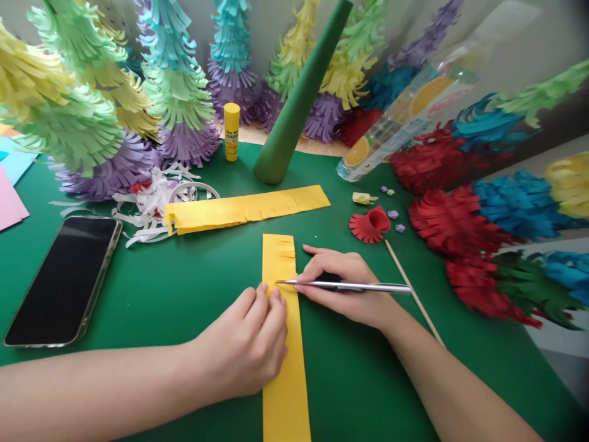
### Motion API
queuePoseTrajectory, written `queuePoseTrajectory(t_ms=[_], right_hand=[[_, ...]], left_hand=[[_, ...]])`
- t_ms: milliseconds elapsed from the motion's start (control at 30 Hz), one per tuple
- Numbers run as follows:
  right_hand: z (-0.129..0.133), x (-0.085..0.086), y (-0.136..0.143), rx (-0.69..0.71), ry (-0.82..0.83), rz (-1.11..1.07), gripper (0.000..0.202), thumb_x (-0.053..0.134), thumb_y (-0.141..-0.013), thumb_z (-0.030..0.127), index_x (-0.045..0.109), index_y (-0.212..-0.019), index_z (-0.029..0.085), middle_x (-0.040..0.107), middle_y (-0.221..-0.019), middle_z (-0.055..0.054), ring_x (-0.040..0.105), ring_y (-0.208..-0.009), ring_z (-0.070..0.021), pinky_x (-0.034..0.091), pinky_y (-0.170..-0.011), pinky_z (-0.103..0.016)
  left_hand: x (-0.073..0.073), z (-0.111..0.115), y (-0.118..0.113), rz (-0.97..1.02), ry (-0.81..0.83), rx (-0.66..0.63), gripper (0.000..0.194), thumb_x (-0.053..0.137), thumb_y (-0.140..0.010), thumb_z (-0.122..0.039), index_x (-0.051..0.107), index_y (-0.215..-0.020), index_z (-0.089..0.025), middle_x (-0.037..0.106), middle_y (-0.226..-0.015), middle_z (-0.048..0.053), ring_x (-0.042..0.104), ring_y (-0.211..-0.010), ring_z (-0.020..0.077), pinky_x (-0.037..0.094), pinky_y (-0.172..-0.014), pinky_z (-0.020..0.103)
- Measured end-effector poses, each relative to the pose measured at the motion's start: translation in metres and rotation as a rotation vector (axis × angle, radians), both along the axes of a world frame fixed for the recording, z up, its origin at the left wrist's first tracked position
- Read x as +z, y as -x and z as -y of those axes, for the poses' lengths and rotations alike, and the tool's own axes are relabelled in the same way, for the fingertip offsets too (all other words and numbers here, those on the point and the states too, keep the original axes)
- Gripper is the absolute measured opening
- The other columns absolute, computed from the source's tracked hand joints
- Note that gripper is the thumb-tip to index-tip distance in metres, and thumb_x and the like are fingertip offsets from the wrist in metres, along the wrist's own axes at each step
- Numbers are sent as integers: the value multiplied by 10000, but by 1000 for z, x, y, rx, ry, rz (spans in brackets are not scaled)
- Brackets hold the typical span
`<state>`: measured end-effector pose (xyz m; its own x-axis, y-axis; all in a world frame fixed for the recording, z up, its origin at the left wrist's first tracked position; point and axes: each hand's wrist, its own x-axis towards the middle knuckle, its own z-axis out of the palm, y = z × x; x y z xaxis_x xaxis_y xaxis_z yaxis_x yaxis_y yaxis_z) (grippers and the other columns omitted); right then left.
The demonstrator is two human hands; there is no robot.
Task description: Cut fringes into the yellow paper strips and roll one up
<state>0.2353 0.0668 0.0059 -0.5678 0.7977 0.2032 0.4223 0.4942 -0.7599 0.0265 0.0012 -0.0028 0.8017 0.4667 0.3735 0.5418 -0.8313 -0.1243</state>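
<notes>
A yellow paper strip point(284, 399) lies lengthwise on the green table, with short slits along the right side of its far end. My left hand point(253, 337) is closed, its bent fingers pressing the strip down. In my right hand point(345, 282) is a slim silver craft knife point(368, 286). Its pointed tip rests on or just above the strip, beyond my left fingertips. Farther back lies a second yellow strip point(248, 210), fringed along its near edge. A tall green paper cone point(299, 104) stands tilted behind it.
Left are a phone point(62, 279) and white paper scraps point(150, 199). A glue stick point(231, 132) stands at the back. Right are a red paper curl point(370, 224), a thin wooden stick point(414, 291) and a clear plastic packet point(396, 123). Fringed paper trees point(177, 80) surround the table point(184, 307).
</notes>
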Motion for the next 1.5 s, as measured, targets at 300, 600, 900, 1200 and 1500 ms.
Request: queuePoseTrajectory(t_ms=[300,600,900,1200,1500], right_hand=[[-3,-11,-5,-105,153,-135,106,754,-735,293,696,-727,204,735,-668,14,675,-592,-137,499,-997,-447],[-3,-10,-3,-47,136,-89,78,745,-745,275,696,-720,221,745,-699,10,691,-614,-152,482,-1006,-455],[-1,-7,-2,-20,36,-53,101,719,-767,261,658,-699,218,729,-671,25,674,-579,-134,504,-983,-433],[-2,-1,-3,46,8,0,95,677,-803,255,646,-721,218,724,-683,25,679,-600,-129,478,-1026,-437],[-5,1,-11,79,22,-1,73,675,-799,231,645,-733,220,739,-719,14,682,-615,-130,480,-1027,-432]], left_hand=[[-2,0,1,17,-7,-3,355,454,-912,-256,661,-1058,-7,677,-1061,189,654,-946,325,479,-761,416],[-3,0,2,7,-1,-8,357,468,-909,-259,654,-1073,-3,669,-1070,198,652,-956,332,479,-771,423],[-1,0,1,4,3,-5,361,456,-913,-262,659,-1063,-4,668,-1069,197,652,-949,332,476,-770,424],[0,-2,3,-62,12,-31,322,534,-883,-247,642,-1082,-18,655,-1062,204,647,-931,309,462,-754,412],[-1,-2,3,-47,-7,-28,283,536,-875,-242,665,-1034,-46,667,-1057,185,647,-917,309,460,-729,405]])
